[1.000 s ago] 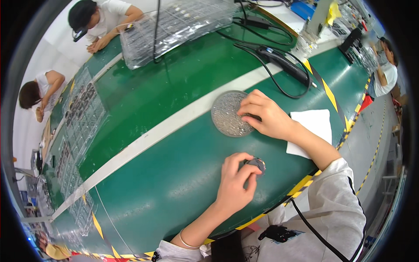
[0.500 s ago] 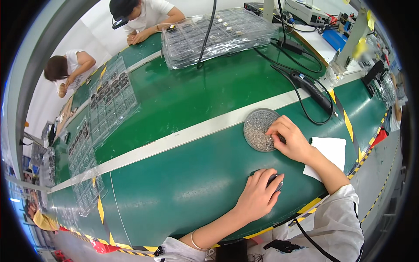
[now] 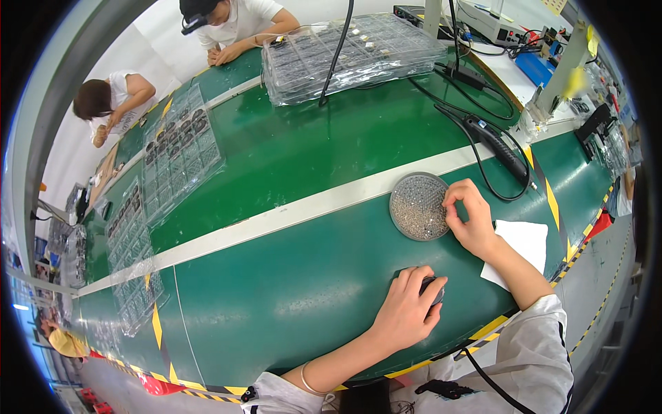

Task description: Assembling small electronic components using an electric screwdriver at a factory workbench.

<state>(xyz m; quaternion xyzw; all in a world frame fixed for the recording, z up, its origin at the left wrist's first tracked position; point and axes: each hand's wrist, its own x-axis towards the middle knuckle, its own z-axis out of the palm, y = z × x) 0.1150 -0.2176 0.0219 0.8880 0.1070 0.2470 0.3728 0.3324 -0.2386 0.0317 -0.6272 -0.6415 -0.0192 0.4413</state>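
A round grey dish [image 3: 394,219] full of small metal parts [image 3: 422,207], perhaps screws, lies on the green table. Beside its right rim is my right hand [image 3: 472,219], thumb and forefinger pinched together; anything between them is too small to make out. Nearer to me, my left hand [image 3: 407,307] rests on the table with its fingers curled round a small dark rounded part [image 3: 433,291]. My hand covers most of that part, so its kind does not show.
A white cloth or paper [image 3: 522,250] lies right of my right forearm. Beyond the dish is a black electric screwdriver [image 3: 503,153] with its cable. Stacked clear plastic trays [image 3: 352,58] stand at the back; more trays [image 3: 183,162] hold dark parts at left. Two people sit across the table.
My right hand has moved off the metal parts to the right, out past the dish's rim, still pinched. My left hand keeps its hold on the dark part. The view has shifted slightly.
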